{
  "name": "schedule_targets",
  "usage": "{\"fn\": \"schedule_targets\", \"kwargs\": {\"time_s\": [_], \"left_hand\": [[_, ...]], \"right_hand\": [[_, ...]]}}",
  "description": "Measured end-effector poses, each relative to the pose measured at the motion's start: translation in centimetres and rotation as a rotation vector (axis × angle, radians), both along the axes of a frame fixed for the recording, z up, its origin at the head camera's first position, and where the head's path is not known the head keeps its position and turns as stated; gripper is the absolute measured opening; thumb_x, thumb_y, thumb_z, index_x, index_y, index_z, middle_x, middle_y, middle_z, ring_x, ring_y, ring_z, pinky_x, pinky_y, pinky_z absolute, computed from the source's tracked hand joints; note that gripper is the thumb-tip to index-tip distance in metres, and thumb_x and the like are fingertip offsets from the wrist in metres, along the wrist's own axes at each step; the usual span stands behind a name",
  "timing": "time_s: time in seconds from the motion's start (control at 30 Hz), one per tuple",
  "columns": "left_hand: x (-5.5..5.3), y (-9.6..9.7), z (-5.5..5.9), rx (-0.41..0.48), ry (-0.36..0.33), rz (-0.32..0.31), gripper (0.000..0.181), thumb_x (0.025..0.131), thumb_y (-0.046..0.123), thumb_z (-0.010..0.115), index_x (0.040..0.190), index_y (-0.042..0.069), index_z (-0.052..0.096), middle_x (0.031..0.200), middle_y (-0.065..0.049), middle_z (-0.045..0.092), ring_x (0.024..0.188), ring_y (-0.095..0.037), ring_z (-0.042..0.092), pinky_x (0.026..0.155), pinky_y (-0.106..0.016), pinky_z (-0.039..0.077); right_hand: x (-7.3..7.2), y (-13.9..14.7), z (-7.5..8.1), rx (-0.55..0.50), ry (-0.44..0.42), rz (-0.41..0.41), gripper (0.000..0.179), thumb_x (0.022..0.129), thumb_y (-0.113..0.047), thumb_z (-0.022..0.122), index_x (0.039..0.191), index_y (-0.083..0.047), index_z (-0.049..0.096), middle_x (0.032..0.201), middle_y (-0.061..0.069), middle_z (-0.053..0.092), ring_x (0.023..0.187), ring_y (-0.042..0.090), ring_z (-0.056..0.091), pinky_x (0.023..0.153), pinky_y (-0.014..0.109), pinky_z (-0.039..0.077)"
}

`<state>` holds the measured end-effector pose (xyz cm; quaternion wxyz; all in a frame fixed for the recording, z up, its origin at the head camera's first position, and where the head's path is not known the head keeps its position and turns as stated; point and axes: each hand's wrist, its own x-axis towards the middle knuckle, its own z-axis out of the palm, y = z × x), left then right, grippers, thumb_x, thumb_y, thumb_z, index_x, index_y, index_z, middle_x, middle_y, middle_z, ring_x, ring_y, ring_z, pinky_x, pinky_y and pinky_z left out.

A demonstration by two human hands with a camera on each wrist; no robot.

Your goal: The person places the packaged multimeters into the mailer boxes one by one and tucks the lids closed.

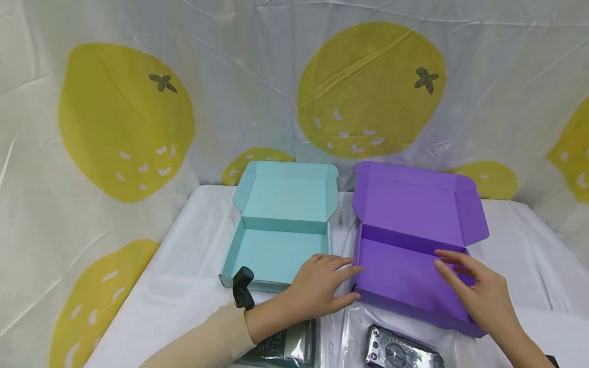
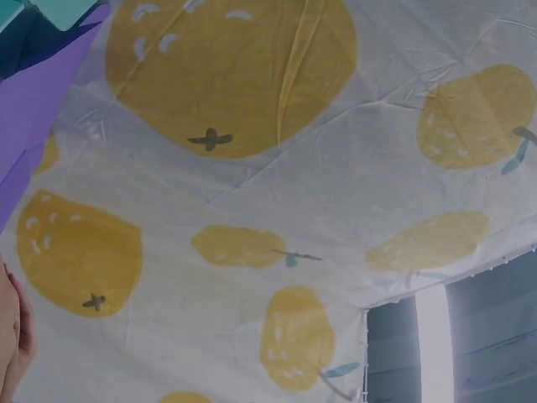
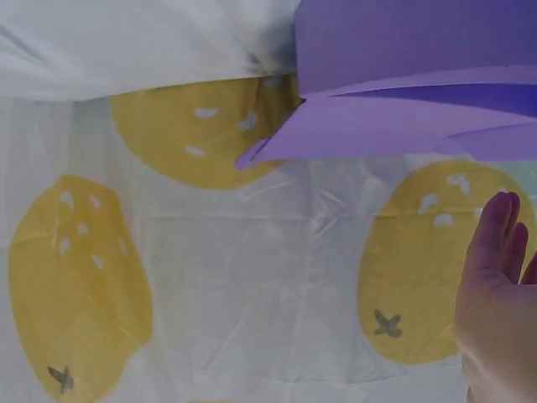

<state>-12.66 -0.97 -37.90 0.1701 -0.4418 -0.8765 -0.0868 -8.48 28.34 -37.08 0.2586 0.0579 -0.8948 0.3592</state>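
Observation:
An open purple cardboard box (image 1: 414, 309) stands on the right of the table, its lid (image 1: 409, 204) folded back. My left hand (image 1: 315, 289) reaches across from the left, fingers spread and fingertips at the box's left edge. Over the right part of the same box is my right hand (image 1: 483, 291), fingers slightly bent, thumb and index finger apart with nothing between them. In the right wrist view that hand (image 3: 495, 319) appears below the purple lid (image 3: 403, 130). The left wrist view catches the purple cardboard (image 2: 42, 117) and part of a hand (image 2: 17, 336).
An open light-teal box (image 1: 285, 225) stands left of the purple one. In front lie a dark keyed device (image 1: 299, 345) in plastic, partly under my left arm, and a black device with round buttons (image 1: 400, 350) in a clear bag. A lemon-print curtain (image 1: 257, 102) hangs behind.

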Motion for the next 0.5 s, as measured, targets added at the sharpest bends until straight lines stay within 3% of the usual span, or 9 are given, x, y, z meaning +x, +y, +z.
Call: {"fn": "schedule_targets", "kwargs": {"time_s": [0.13,0.27,0.37,0.5], "left_hand": [[0.8,0.1,-0.5,-0.019,0.001,-0.017,0.041,0.086,0.05,0.052,0.121,0.027,0.056,0.119,0.008,0.059,0.108,-0.006,0.055,0.087,-0.027,0.045],[1.6,0.1,-1.0,-0.065,-0.013,-0.014,0.042,0.087,0.051,0.051,0.122,0.03,0.055,0.121,0.009,0.058,0.109,-0.006,0.055,0.087,-0.026,0.045],[2.2,0.1,-1.2,-0.096,0.007,-0.017,0.043,0.086,0.052,0.05,0.123,0.031,0.054,0.123,0.008,0.056,0.109,-0.007,0.054,0.085,-0.026,0.045],[3.2,0.3,-1.4,-0.114,0.052,-0.043,0.043,0.085,0.053,0.051,0.123,0.032,0.054,0.123,0.007,0.056,0.109,-0.009,0.055,0.083,-0.026,0.045]], "right_hand": [[0.2,0.9,-0.2,-0.004,-0.012,-0.022,0.023,0.078,-0.008,0.069,0.101,-0.014,0.068,0.096,-0.035,0.057,0.078,-0.022,0.053,0.068,0.001,0.039],[0.4,1.8,-0.3,-0.013,-0.037,-0.05,0.02,0.079,-0.01,0.069,0.099,-0.015,0.067,0.096,-0.033,0.058,0.079,-0.023,0.052,0.067,0.0,0.04],[0.5,2.6,-0.3,-0.033,-0.097,-0.104,0.021,0.081,-0.016,0.068,0.101,-0.01,0.066,0.091,-0.037,0.055,0.078,-0.025,0.05,0.065,-0.001,0.04],[0.7,3.9,-0.4,-0.032,-0.213,-0.213,0.037,0.081,-0.028,0.068,0.109,-0.003,0.063,0.082,-0.043,0.045,0.069,-0.028,0.045,0.057,0.0,0.04]]}}
